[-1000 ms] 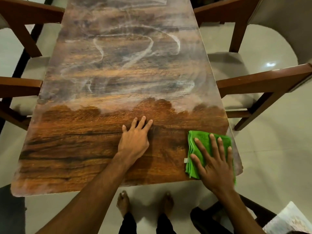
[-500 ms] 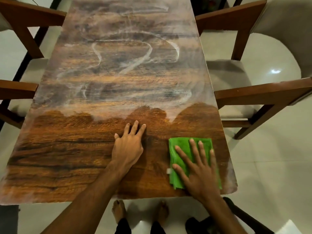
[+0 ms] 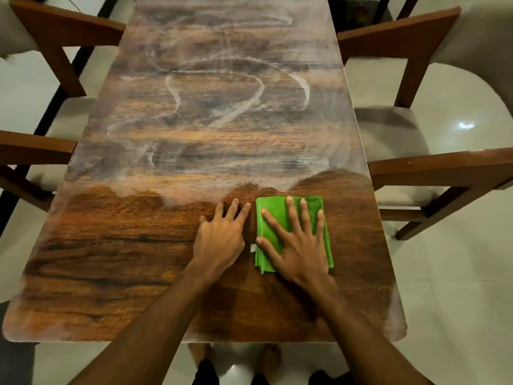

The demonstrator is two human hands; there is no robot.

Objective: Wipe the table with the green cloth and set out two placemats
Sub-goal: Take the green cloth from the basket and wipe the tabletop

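Note:
A folded green cloth [image 3: 272,215] lies flat on the wooden table [image 3: 116,259], right of centre in the near half. My right hand [image 3: 298,245] presses on it with fingers spread and straight. My left hand [image 3: 222,234] rests flat on the bare wood just left of the cloth, fingers straight. The near strip of the table looks dark and clean. The far part carries a whitish dusty film with curved streaks [image 3: 249,101]. No placemats are in view.
Wooden chairs with pale seats stand along both sides: two on the left [image 3: 55,31] [image 3: 33,148], two on the right [image 3: 399,31] [image 3: 444,165]. The floor is glossy pale tile. My bare feet [image 3: 272,357] show under the near table edge.
My right hand slid the cloth left and forward from the table's right edge to just beside my left hand. The left hand stayed flat on the wood. The view shifted forward.

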